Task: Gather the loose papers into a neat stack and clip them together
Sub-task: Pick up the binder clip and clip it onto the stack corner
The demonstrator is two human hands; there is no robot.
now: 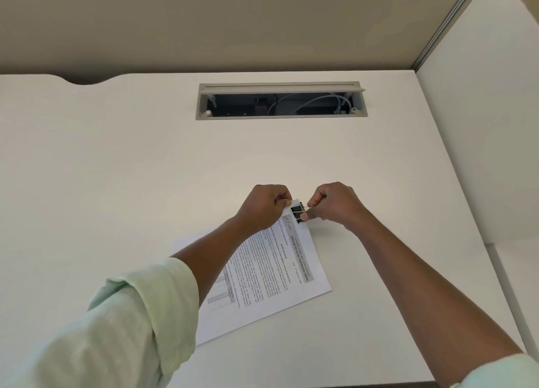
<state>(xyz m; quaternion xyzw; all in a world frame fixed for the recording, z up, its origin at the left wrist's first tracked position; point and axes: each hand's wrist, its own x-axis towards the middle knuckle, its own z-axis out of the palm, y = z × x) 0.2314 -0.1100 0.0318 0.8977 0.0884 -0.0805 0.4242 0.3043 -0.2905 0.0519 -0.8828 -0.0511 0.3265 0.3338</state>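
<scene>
Clipping looks almost done: papers sit on the desk, binder clip biting their 12 o'clock corner, where the left hand pinches the sheets and the right hand squeezes the wire handles. I'd push the clip fully on before letting go, so no sheet slips.

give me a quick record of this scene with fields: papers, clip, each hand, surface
paper stack: printed sheets, gathered, lying on the desk
binder clip: black, on the stack's far corner
left hand: grips the stack's far corner beside the clip
right hand: pinches the clip's wire handles
cable hatch: open, at the desk's far side, cables inside
</scene>
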